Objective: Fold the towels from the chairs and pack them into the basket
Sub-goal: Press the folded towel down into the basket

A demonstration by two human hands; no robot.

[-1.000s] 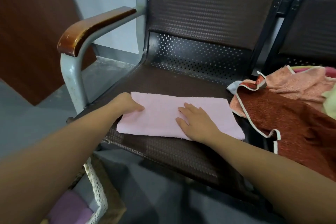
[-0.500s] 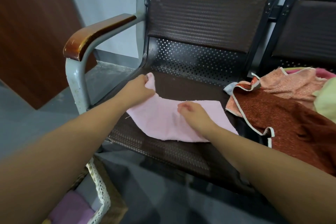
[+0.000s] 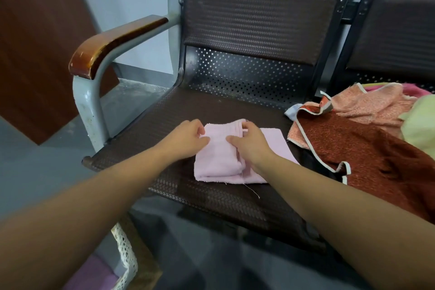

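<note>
Pink towel [image 3: 220, 162] half-folded on the chair seat [image 3: 211, 107]. The left hand [image 3: 188, 140] and right hand [image 3: 253, 146] pinch its flap with curled fingers. Right of them a rust-red towel [image 3: 376, 160] waits (unfolded), and the basket [image 3: 124, 252] sits below.

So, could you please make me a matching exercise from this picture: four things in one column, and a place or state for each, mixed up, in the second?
1 pink towel
2 dark red towel
3 basket
4 armrest

a at the lower left corner of the view
b partly folded, in the middle
c brown wood on grey metal
d unfolded, at the right

Pairs: 1-b, 2-d, 3-a, 4-c.
</note>
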